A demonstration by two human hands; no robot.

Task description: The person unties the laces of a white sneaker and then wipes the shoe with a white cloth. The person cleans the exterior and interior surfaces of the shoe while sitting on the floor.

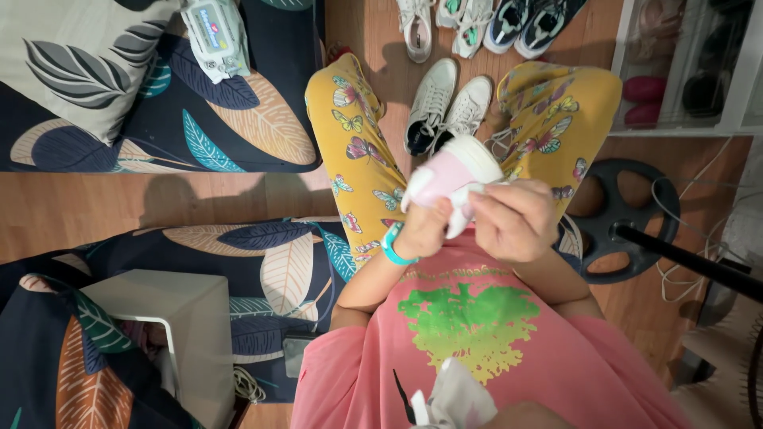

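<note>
A pink and white sneaker is held up in front of my chest, above my yellow butterfly-print trousers. My left hand, with a teal band on the wrist, grips the shoe from below at its near end. My right hand is closed on the shoe's right side, fingers curled by the white lace. A second white shoe rests in my lap at the bottom edge, partly cut off.
A pair of white sneakers stands on the wooden floor between my knees, with several more shoes beyond. Leaf-print cushions lie left, a white stool at lower left, a black weight plate and shoe rack right.
</note>
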